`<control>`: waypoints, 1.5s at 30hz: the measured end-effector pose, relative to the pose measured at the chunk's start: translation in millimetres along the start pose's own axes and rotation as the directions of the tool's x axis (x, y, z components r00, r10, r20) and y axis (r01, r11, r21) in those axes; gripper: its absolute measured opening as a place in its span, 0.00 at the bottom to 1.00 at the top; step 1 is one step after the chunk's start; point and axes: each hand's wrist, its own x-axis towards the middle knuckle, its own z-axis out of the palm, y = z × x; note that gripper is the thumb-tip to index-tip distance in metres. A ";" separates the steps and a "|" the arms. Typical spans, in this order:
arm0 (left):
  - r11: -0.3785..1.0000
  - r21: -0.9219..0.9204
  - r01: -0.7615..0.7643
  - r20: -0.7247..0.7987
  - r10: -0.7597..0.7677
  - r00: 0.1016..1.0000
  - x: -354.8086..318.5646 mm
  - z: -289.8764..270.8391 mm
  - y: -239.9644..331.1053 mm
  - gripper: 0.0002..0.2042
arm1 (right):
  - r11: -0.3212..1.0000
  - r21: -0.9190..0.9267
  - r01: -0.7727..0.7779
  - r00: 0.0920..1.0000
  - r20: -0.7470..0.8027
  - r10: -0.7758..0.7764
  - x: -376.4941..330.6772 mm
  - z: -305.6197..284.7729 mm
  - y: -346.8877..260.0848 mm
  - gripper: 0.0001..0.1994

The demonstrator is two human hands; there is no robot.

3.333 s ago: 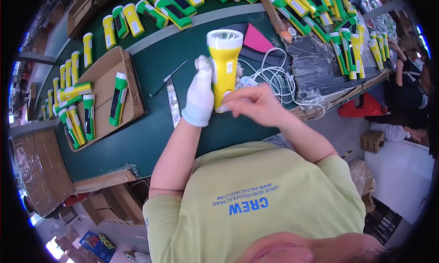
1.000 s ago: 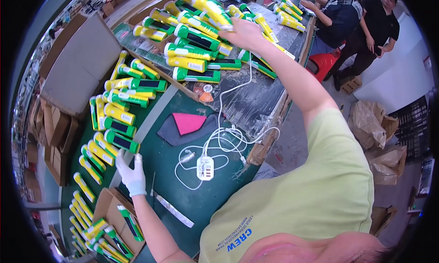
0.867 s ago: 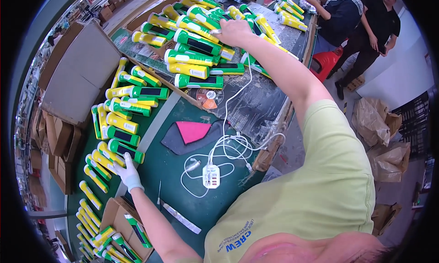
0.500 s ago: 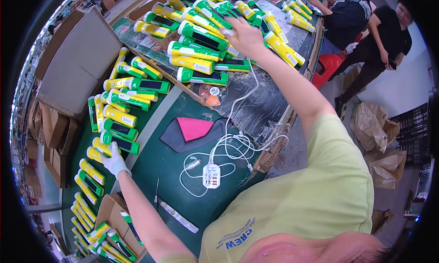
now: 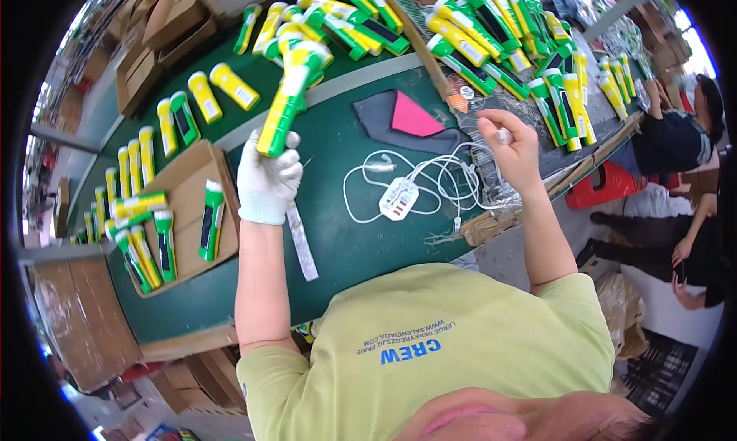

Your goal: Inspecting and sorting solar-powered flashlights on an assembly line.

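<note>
My left hand (image 5: pixel 269 181), in a white glove, is closed round the lower end of a green-and-yellow flashlight (image 5: pixel 285 107). The flashlight is raised and tilted, its wide head pointing away from me over other flashlights. My right hand (image 5: pixel 513 148) is bare except for a white cover on one fingertip. Its fingers are loosely curled and apart, with nothing visible between them, above the edge of the dark cardboard (image 5: pixel 499 107). Just left of it lie tangled white cables (image 5: pixel 441 165) and a white multi-port USB charger (image 5: pixel 399 198).
Flashlights heap on the cardboard (image 5: pixel 476 46) at the far right, and others line the green table (image 5: pixel 338 245) leftward. A carton tray (image 5: pixel 196 161) holds several. A grey-and-pink cloth (image 5: pixel 376 118) and a pale strip (image 5: pixel 302 245) lie nearby. Two people are at the right.
My left hand has lifted a flashlight off the table. My right hand has come away from the heap, back toward me. The view has turned left.
</note>
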 end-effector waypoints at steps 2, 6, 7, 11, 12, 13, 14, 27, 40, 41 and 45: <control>0.936 0.347 -0.063 -0.077 0.095 0.993 -26.2 18.9 -11.4 0.19 | 0.998 0.036 0.054 0.994 0.096 -0.057 3.6 22.3 -4.5 0.09; -0.163 0.945 -0.282 0.320 0.300 0.899 -70.4 65.7 -17.9 0.18 | 0.839 0.404 -0.365 0.892 0.410 0.190 13.7 59.2 -34.8 0.25; -0.429 0.799 -0.421 0.549 0.237 0.801 -75.1 71.6 -14.1 0.19 | 0.712 0.483 -0.509 0.831 0.492 0.260 13.9 65.1 -37.6 0.32; -0.726 0.428 -0.538 0.815 0.052 0.577 -83.5 74.6 -7.7 0.25 | 0.548 0.647 -0.531 0.805 0.587 0.086 -0.6 77.8 -47.5 0.25; -0.757 0.361 -0.544 0.842 0.013 0.540 -84.3 73.3 -5.8 0.25 | 0.549 0.647 -0.529 0.808 0.583 0.090 -5.1 76.4 -50.5 0.25; -0.744 0.384 -0.547 0.851 0.056 0.523 -81.9 68.2 -6.3 0.26 | 0.705 0.596 -0.384 0.866 0.496 0.053 -7.3 75.5 -52.3 0.23; -0.743 0.385 -0.548 0.851 0.056 0.522 -79.8 62.7 -5.1 0.26 | 0.830 0.510 -0.227 0.911 0.412 -0.003 -7.6 73.6 -54.4 0.21; -0.567 0.662 -0.490 0.648 0.105 0.754 -21.5 85.2 -75.1 0.25 | 0.952 0.295 -0.078 0.938 0.344 -0.030 5.7 74.5 -63.8 0.18; 0.938 0.348 -0.010 -0.320 0.128 0.939 -9.9 16.7 -74.0 0.20 | 0.917 0.351 -0.189 0.950 0.303 0.080 -15.8 73.3 -25.4 0.10; 0.939 0.344 0.001 -0.332 0.121 0.935 -8.6 18.8 -74.7 0.20 | 0.931 0.329 -0.161 0.946 0.321 0.050 -20.4 81.5 -40.3 0.09; 0.941 0.337 -0.029 -0.199 0.102 0.975 -0.3 18.2 -84.8 0.19 | 0.801 -0.031 0.598 0.757 0.352 -0.551 -29.8 112.1 -46.6 0.07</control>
